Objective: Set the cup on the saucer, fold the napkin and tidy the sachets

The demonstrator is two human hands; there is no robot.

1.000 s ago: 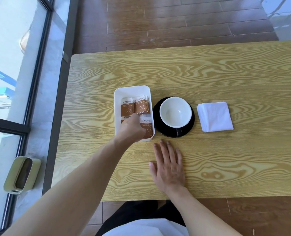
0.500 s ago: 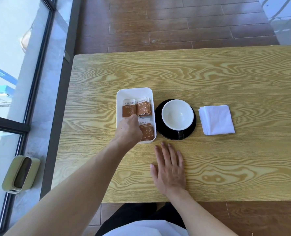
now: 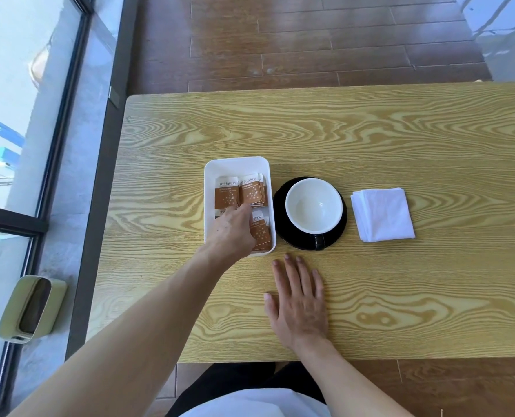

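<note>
A white cup [image 3: 314, 205] stands on the black saucer [image 3: 281, 227], its dark handle pointing toward me. Right of it lies a folded white napkin [image 3: 382, 214]. A white tray [image 3: 236, 164] left of the saucer holds several brown sachets [image 3: 251, 192]. My left hand [image 3: 232, 228] reaches into the near half of the tray with its fingers curled down, pinching a sachet that it mostly hides. Below the saucer, my right hand [image 3: 299, 299] rests flat on the wooden table [image 3: 400, 290] with its fingers straight.
The table's left edge runs beside a dark window frame [image 3: 99, 176]. A pale green bin [image 3: 28, 308] stands on the floor at the lower left. Brown floorboards [image 3: 310, 40] lie beyond the far table edge.
My left hand has crept slightly farther into the tray over the near sachets. The right hand, cup, saucer and napkin have stayed put. The view has tilted a little.
</note>
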